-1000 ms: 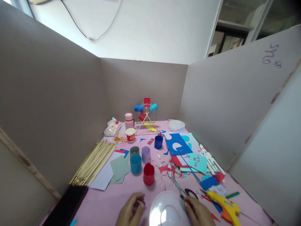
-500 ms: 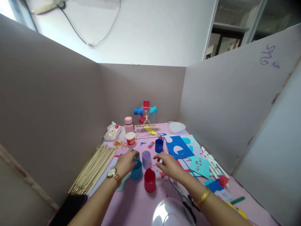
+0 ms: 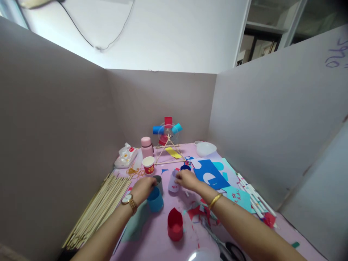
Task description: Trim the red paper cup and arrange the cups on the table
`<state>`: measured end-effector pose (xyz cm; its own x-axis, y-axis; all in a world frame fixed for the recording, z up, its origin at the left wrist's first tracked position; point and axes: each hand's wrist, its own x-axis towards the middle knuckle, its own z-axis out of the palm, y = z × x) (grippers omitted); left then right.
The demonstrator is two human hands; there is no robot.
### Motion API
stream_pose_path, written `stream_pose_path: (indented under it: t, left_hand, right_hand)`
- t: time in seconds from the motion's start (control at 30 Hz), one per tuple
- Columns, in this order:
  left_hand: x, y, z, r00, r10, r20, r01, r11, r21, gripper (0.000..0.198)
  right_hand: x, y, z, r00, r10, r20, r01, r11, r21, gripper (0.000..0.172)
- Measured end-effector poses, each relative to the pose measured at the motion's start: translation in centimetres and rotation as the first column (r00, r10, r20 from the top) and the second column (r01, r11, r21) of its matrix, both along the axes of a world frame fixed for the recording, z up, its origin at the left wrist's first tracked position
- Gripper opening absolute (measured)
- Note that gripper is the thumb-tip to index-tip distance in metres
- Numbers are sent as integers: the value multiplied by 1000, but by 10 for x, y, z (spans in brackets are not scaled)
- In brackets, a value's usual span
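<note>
My left hand (image 3: 143, 189) reaches over the pink table and closes its fingers on the rim of a grey paper cup (image 3: 158, 182), just behind a teal paper cup (image 3: 155, 199). My right hand (image 3: 186, 179) grips a tilted lavender paper cup (image 3: 173, 184), with a dark blue cup (image 3: 185, 168) right behind it. A red paper cup (image 3: 175, 224) stands alone nearer to me. A watch is on my left wrist and a gold bangle on my right.
A small stick-and-cup wheel model (image 3: 168, 137) stands at the back, beside a pink bottle (image 3: 146, 146) and a red-and-white cup (image 3: 148, 165). Wooden sticks (image 3: 100, 208) lie on the left. Coloured paper sheets (image 3: 210, 173), scraps and white pens (image 3: 257, 200) cover the right. Cardboard walls enclose the table.
Both hands went from the near edge by a clear dome out to the cups. The left closed on the grey cup, the right took and tilted the lavender cup.
</note>
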<state>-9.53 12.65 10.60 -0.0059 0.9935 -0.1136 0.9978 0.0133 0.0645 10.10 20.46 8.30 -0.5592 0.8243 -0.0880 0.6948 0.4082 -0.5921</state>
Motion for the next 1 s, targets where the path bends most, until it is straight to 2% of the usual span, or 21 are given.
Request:
stream_pose_path:
  t: [0.1, 0.2, 0.3, 0.47, 0.73, 0.87, 1.0]
  left_hand:
    - [-9, 17, 8, 1000, -8, -13, 9, 1000, 22, 28]
    - [-16, 35, 10, 1000, -9, -17, 10, 999, 38, 28]
    - [-23, 51, 6, 1000, -5, -18, 6, 999, 45, 29]
    - [-29, 69, -2, 1000, -17, -17, 18, 999, 47, 29]
    - [-37, 79, -11, 999, -39, 38, 36, 997, 70, 29]
    - [-41, 81, -15, 994, -67, 88, 59, 994, 93, 28]
    - [-42, 77, -17, 983, -92, 161, 70, 988, 140, 27]
  right_hand:
    - [-1, 21, 6, 988, -84, -129, 63, 985, -160, 22]
    - [-1, 36, 7, 952, -172, -253, 81, 939, -336, 24]
    - [-1, 42, 1, 891, -285, -354, 80, 865, -496, 25]
    - [-5, 39, -19, 754, -492, -436, 49, 704, -709, 26]
    - [-15, 39, -33, 545, -715, -439, -51, 494, -868, 25]
    - [-14, 32, -39, 483, -778, -403, -97, 410, -907, 24]
    - [-9, 24, -44, 441, -815, -374, -141, 349, -926, 23]
